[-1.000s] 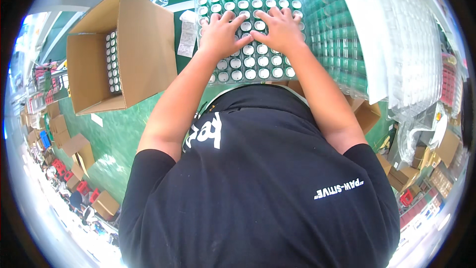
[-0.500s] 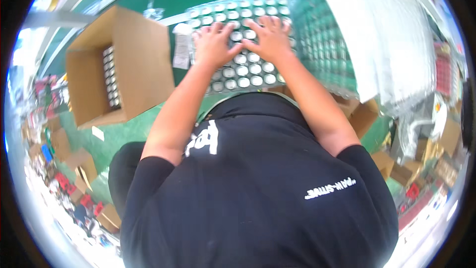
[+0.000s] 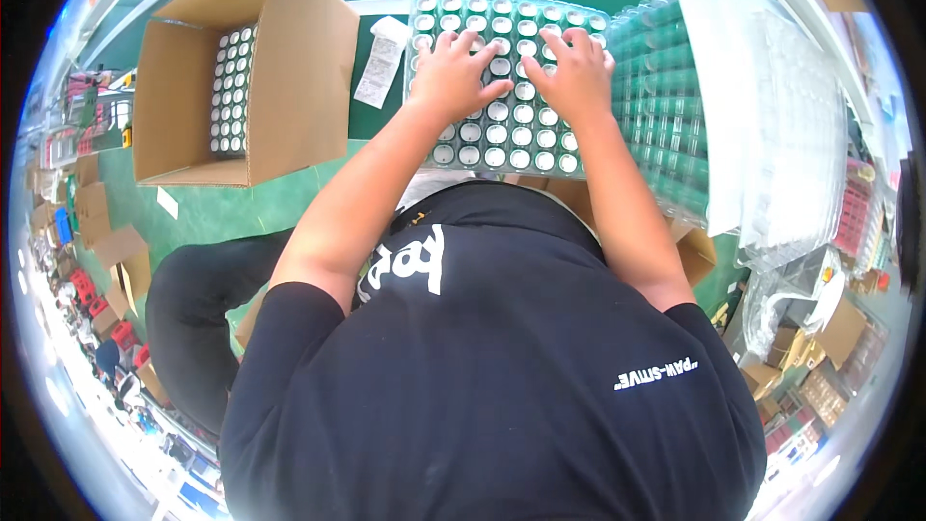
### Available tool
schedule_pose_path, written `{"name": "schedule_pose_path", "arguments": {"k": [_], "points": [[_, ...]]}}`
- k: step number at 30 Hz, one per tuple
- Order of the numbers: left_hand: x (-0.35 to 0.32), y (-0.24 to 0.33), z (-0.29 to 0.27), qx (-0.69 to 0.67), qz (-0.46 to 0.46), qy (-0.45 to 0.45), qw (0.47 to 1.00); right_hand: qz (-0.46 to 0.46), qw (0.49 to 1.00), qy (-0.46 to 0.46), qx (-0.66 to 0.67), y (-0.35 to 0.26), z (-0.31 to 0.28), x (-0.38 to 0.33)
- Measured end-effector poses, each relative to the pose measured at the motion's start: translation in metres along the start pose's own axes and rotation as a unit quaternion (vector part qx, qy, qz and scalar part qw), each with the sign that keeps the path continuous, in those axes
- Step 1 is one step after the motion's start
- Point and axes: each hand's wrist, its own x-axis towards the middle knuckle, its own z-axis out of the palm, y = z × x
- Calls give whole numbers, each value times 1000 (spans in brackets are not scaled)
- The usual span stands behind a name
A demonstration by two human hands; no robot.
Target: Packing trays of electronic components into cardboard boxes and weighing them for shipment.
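Note:
A clear plastic tray [image 3: 413,14] on the green table holds rows of small cylinders [image 3: 498,112] with round white tops. My left hand [image 3: 449,77] lies palm down across the left part of the tray, fingers spread over the tops. On the right part rests my right hand [image 3: 577,77], also palm down with its fingers apart. The two thumbs point toward each other with a small gap between them. Neither hand grips anything; the tops under the palms are hidden.
An open cardboard box [image 3: 299,77] at the left holds more white-topped cylinders [image 3: 230,87]. A printed paper slip [image 3: 381,68] lies between box and tray. Stacked clear trays [image 3: 661,106] and white sheets [image 3: 733,87] stand close on the right. Cartons [image 3: 121,251] sit on the floor.
My view has shifted, so tray and hands appear farther right and the box higher. The thumbs, nearly touching before, are slightly apart. Both hands stay spread on the tray.

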Motion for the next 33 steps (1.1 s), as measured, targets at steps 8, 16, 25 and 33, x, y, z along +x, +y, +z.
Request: {"name": "schedule_pose_path", "arguments": {"k": [8,16,25,33], "points": [[1,2,0,30,-26,43,998,7,997,-64,-37,1,-6,6],[20,-8,10,33,6,20,999,-35,997,-67,-29,8,0,9],[31,-19,6,36,29,-39,998,-67,994,-85,-28,12,-2,15],[40,-9,0,40,-4,-63,997,-25,987,-134,-81,-7,-1,23]]}}
